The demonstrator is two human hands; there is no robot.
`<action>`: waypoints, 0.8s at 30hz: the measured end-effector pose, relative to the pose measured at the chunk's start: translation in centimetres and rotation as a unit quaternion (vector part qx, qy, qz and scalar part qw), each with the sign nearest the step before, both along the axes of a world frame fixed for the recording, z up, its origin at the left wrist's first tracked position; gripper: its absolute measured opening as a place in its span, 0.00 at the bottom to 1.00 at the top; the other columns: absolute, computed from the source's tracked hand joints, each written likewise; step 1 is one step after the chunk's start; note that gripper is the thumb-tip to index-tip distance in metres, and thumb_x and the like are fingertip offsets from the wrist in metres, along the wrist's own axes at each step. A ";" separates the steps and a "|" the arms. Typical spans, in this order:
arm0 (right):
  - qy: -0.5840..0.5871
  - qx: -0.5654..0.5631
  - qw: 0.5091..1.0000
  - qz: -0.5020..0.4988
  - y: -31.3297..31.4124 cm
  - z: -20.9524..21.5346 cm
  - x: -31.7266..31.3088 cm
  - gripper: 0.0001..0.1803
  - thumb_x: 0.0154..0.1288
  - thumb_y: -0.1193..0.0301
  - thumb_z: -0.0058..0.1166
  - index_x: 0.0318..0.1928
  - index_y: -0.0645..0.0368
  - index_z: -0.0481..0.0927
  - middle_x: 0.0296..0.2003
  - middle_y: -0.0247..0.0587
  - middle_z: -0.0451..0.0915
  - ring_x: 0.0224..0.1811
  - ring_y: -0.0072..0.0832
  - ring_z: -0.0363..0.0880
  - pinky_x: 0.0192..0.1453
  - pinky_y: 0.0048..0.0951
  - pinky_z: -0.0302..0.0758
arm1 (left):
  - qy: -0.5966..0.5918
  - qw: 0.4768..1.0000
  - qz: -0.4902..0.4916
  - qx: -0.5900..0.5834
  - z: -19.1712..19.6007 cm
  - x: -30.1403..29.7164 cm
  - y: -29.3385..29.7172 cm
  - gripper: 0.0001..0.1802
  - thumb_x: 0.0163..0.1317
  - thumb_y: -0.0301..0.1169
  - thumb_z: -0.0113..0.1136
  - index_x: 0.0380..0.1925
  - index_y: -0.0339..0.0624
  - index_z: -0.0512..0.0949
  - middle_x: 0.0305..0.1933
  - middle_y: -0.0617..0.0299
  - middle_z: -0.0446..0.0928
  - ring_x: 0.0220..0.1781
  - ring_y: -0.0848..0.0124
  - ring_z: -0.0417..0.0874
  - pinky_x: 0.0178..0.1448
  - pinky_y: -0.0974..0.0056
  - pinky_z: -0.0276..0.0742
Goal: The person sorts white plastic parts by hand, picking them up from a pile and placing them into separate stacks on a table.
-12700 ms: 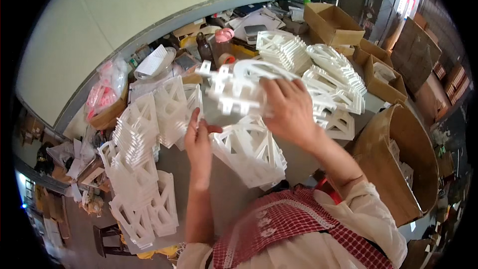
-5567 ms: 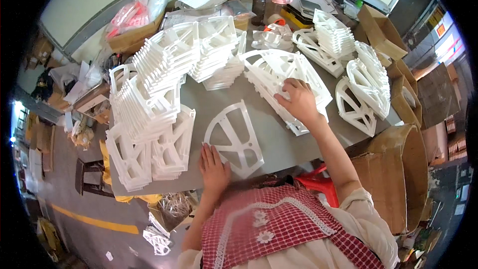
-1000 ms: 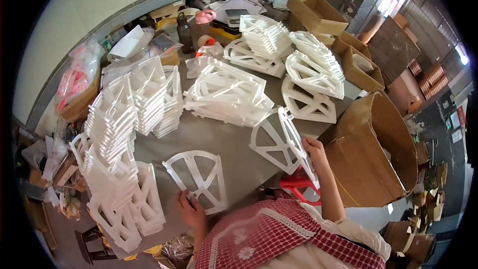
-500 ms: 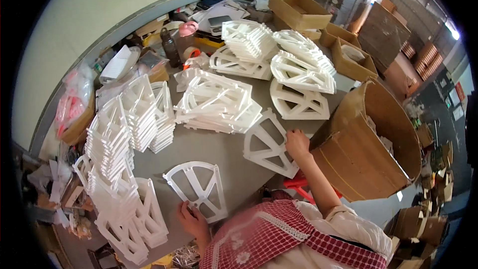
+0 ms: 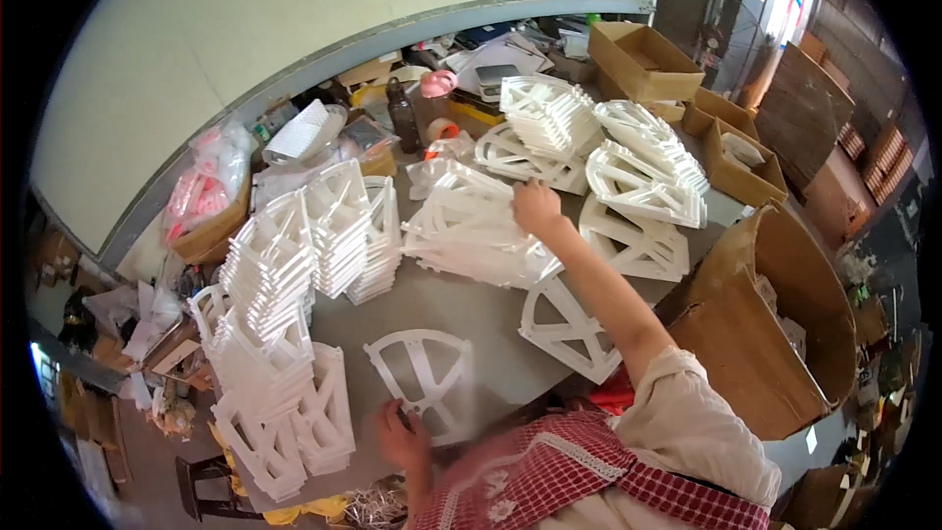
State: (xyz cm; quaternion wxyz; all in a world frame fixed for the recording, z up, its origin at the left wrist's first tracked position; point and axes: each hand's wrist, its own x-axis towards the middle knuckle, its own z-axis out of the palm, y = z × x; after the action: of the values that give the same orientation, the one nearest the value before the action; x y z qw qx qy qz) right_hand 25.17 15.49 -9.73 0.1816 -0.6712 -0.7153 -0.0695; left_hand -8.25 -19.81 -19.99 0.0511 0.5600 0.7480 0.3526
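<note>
My left hand [image 5: 404, 440] has its fingers curled at the lower left corner of a white fan-shaped plastic frame [image 5: 424, 385], which lies flat on the table in front of me. My right arm stretches forward, and my right hand [image 5: 537, 208] closes over the right edge of the top frame [image 5: 478, 221] on the middle stack. That frame looks smeared by motion, and my fingertips are partly hidden. Beneath my right forearm, another single fan-shaped frame [image 5: 567, 329] rests near the table's front edge.
Leaning stacks of the same frames [image 5: 270, 275] fill the left side; more stacks [image 5: 648, 172] stand at the back right. A big cardboard box [image 5: 726, 334] is at the right edge. Bottles [image 5: 401, 116], papers and small boxes crowd the back, by the wall [image 5: 324, 10].
My right hand has left the single frame at the right and moved forward and left to the middle stack. My left hand stays at its frame's corner. The view has shifted.
</note>
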 end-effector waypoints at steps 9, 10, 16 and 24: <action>0.066 -0.150 0.966 0.200 3.3 2.5 3.7 0.16 0.55 0.61 0.64 0.37 0.60 0.80 0.28 0.48 0.84 0.33 0.42 0.84 0.39 0.42 0.79 | -0.073 0.997 0.020 0.014 1.4 1.0 -0.2 0.17 0.63 0.29 0.60 0.53 0.45 0.76 0.54 0.53 0.78 0.51 0.52 0.81 0.52 0.53 0.78; 0.094 -0.108 0.960 0.240 2.9 2.8 3.0 0.13 0.55 0.64 0.63 0.36 0.60 0.80 0.26 0.44 0.82 0.30 0.35 0.83 0.35 0.37 0.77 | -0.063 0.998 0.019 0.006 2.0 0.6 -0.4 0.17 0.63 0.28 0.59 0.53 0.45 0.76 0.54 0.52 0.78 0.52 0.52 0.80 0.53 0.53 0.78; 0.291 -0.047 0.918 0.264 -3.7 3.4 0.8 0.07 0.58 0.74 0.55 0.37 0.59 0.80 0.20 0.40 0.77 0.20 0.28 0.76 0.28 0.30 0.73 | -0.027 0.998 0.029 0.043 1.0 0.4 -0.9 0.17 0.63 0.27 0.58 0.53 0.43 0.77 0.54 0.51 0.78 0.51 0.49 0.79 0.54 0.51 0.76; 0.229 0.104 0.919 0.304 -14.2 4.0 -1.1 0.08 0.66 0.74 0.56 0.45 0.55 0.79 0.27 0.45 0.81 0.26 0.41 0.82 0.32 0.37 0.77 | -0.051 0.999 0.015 0.009 0.4 0.2 -0.4 0.19 0.64 0.25 0.55 0.56 0.41 0.74 0.57 0.47 0.75 0.55 0.46 0.77 0.58 0.50 0.74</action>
State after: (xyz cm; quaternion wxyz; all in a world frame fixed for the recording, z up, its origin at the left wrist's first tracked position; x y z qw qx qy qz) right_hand 24.10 1.27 -5.71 0.4211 -0.3965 -0.8127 0.0707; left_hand -8.06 -20.26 -19.60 0.0790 0.5303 0.7495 0.3884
